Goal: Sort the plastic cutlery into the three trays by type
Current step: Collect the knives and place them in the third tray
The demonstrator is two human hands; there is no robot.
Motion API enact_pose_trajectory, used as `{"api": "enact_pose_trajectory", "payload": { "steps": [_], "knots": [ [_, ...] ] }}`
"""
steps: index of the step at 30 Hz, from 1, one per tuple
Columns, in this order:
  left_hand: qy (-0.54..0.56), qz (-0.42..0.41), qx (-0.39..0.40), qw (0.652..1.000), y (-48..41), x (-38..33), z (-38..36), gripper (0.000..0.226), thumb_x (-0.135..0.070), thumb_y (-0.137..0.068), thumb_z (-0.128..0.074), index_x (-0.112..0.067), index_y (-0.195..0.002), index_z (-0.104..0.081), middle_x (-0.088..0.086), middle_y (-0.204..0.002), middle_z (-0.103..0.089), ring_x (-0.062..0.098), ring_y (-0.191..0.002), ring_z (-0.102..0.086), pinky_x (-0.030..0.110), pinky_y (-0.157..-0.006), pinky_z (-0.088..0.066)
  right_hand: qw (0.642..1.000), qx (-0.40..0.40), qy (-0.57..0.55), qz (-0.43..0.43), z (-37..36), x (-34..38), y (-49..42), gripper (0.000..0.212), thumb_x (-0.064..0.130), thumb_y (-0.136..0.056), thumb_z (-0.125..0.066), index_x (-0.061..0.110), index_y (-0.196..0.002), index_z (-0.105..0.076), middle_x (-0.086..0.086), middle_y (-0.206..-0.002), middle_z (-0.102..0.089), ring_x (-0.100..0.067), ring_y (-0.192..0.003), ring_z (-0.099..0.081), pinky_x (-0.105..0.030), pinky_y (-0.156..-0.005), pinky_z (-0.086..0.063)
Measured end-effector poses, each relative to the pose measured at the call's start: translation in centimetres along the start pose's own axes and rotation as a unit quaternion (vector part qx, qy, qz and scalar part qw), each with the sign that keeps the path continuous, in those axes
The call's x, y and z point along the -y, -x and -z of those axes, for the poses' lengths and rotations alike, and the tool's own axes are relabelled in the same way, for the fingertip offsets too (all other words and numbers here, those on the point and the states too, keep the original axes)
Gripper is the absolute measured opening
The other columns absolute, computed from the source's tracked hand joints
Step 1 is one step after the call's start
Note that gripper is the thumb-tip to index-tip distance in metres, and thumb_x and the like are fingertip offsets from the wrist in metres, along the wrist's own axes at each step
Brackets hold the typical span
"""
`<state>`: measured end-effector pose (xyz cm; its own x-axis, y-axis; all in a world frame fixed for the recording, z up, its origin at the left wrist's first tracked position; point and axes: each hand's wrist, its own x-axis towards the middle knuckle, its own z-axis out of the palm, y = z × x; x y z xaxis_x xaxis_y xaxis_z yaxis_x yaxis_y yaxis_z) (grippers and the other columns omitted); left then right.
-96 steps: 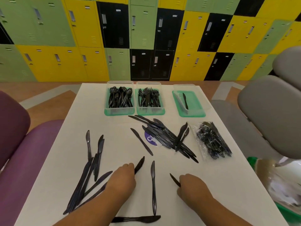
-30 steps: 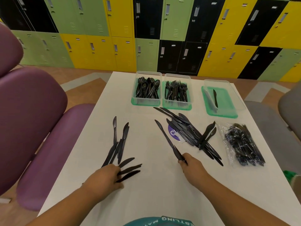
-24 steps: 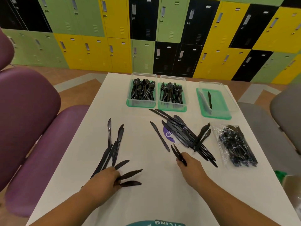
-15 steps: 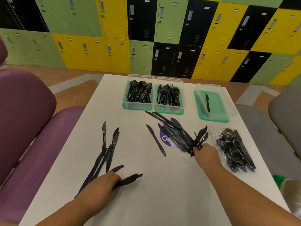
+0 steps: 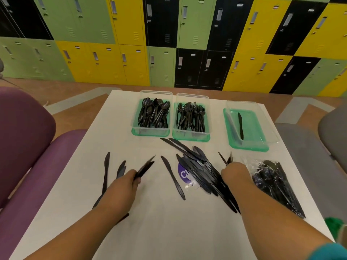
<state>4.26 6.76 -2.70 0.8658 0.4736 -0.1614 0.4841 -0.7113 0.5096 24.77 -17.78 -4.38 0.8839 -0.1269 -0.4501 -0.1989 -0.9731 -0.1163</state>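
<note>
Black plastic knives are gripped as a bundle in the curled fingers of the left hand. A few more blades are held in the right hand, at the edge of the loose pile on the tabletop. Handles are best squared up and laid lengthwise in the knife tray, where a single knife lies. The fingertips are hidden behind both hands, and the raised ends are blurred, so no count can be given.
</note>
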Motion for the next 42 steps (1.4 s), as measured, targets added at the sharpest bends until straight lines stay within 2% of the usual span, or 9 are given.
{"api": "enact_pose_trajectory", "payload": {
  "steps": [6, 8, 13, 19, 24, 29, 33, 38, 42],
  "knots": [
    [0.033, 0.123, -0.04, 0.991, -0.2, 3.0, 2.0, 0.012, -0.028, -0.087, -0.063, -0.019, -0.083, -0.056, 0.0, -0.068, -0.06, 0.014, -0.06, -0.057, 0.025, -0.051, -0.042, 0.999, 0.004, -0.01, 0.033, -0.6, -0.2, -0.6, 0.026, 0.017, -0.09, -0.051, 0.0, -0.105, -0.064, -0.015, -0.105, -0.066, -0.027, -0.081, -0.058, -0.027, -0.067, -0.044],
    [0.032, 0.167, -0.051, 0.984, 0.4, 4.7, 2.7, 0.01, -0.026, -0.085, -0.066, -0.019, -0.086, -0.059, 0.001, -0.068, -0.06, 0.016, -0.06, -0.058, 0.026, -0.052, -0.044, 0.999, 0.014, -0.007, 0.029, -0.5, -0.5, -0.2, 0.029, 0.016, -0.092, -0.046, 0.0, -0.108, -0.063, -0.016, -0.108, -0.065, -0.028, -0.086, -0.059, -0.029, -0.071, -0.046],
    [0.023, 0.223, -0.07, 0.972, -0.5, 6.6, 3.0, 0.05, -0.042, -0.078, -0.072, -0.007, -0.112, -0.058, 0.005, -0.092, -0.062, 0.02, -0.079, -0.058, 0.029, -0.067, -0.045, 0.994, -0.033, 0.023, 0.103, -0.8, -0.7, 1.1, 0.029, 0.011, -0.095, -0.039, 0.002, -0.117, -0.057, -0.016, -0.115, -0.061, -0.031, -0.105, -0.059, -0.034, -0.08, -0.046],
    [-0.003, 0.24, -0.055, 0.969, -3.7, 4.8, 1.7, 0.062, -0.055, -0.066, -0.076, -0.003, -0.089, -0.052, 0.01, -0.082, -0.057, 0.02, -0.063, -0.055, 0.026, -0.047, -0.038, 0.984, -0.08, -0.062, 0.144, -0.8, -0.5, 1.6, 0.025, 0.014, -0.099, -0.04, 0.002, -0.117, -0.051, -0.018, -0.109, -0.063, -0.033, -0.097, -0.06, -0.032, -0.073, -0.043],
    [-0.039, 0.242, -0.031, 0.969, -5.1, 4.0, 0.7, 0.042, -0.043, -0.081, -0.068, -0.005, -0.078, -0.051, 0.006, -0.067, -0.053, 0.017, -0.057, -0.048, 0.026, -0.045, -0.033, 0.981, -0.044, -0.062, 0.179, -1.6, -0.3, 2.3, 0.06, 0.059, -0.072, -0.07, 0.006, -0.099, -0.057, -0.008, -0.095, -0.054, -0.021, -0.077, -0.056, -0.028, -0.064, -0.044],
    [-0.055, 0.218, -0.005, 0.974, -5.5, 3.7, 0.4, 0.026, -0.03, -0.086, -0.061, -0.006, -0.08, -0.054, 0.003, -0.067, -0.05, 0.016, -0.061, -0.048, 0.026, -0.049, -0.035, 0.98, -0.014, 0.006, 0.197, -2.2, 0.2, 3.0, 0.078, 0.056, -0.065, -0.078, 0.006, -0.117, -0.047, -0.011, -0.114, -0.048, -0.024, -0.096, -0.057, -0.03, -0.074, -0.048],
    [-0.063, 0.212, 0.001, 0.975, -5.4, 3.5, 0.3, 0.023, -0.029, -0.082, -0.063, -0.008, -0.083, -0.055, 0.002, -0.068, -0.05, 0.02, -0.067, -0.052, 0.026, -0.055, -0.039, 0.981, 0.006, -0.009, 0.194, -2.3, 0.5, 3.2, 0.063, 0.043, -0.07, -0.077, 0.006, -0.113, -0.049, -0.011, -0.11, -0.055, -0.023, -0.093, -0.06, -0.03, -0.071, -0.05],
    [-0.068, 0.196, 0.004, 0.978, -5.1, 3.0, -0.3, 0.018, -0.023, -0.082, -0.062, -0.009, -0.086, -0.053, 0.0, -0.069, -0.047, 0.02, -0.068, -0.05, 0.026, -0.054, -0.038, 0.98, 0.014, -0.014, 0.2, -2.5, 0.3, 4.1, 0.03, 0.034, -0.077, -0.066, 0.012, -0.092, -0.052, -0.006, -0.093, -0.062, -0.018, -0.075, -0.054, -0.024, -0.058, -0.04],
    [-0.091, 0.167, 0.023, 0.982, -4.8, 2.7, -0.8, 0.018, -0.026, -0.087, -0.055, -0.009, -0.091, -0.055, -0.002, -0.069, -0.045, 0.017, -0.065, -0.047, 0.026, -0.052, -0.036, 0.98, 0.012, 0.032, 0.197, -2.5, -0.2, 4.9, 0.023, 0.037, -0.08, -0.059, 0.021, -0.07, -0.046, 0.007, -0.07, -0.048, -0.019, -0.074, -0.055, -0.024, -0.06, -0.04]
  ]
}}
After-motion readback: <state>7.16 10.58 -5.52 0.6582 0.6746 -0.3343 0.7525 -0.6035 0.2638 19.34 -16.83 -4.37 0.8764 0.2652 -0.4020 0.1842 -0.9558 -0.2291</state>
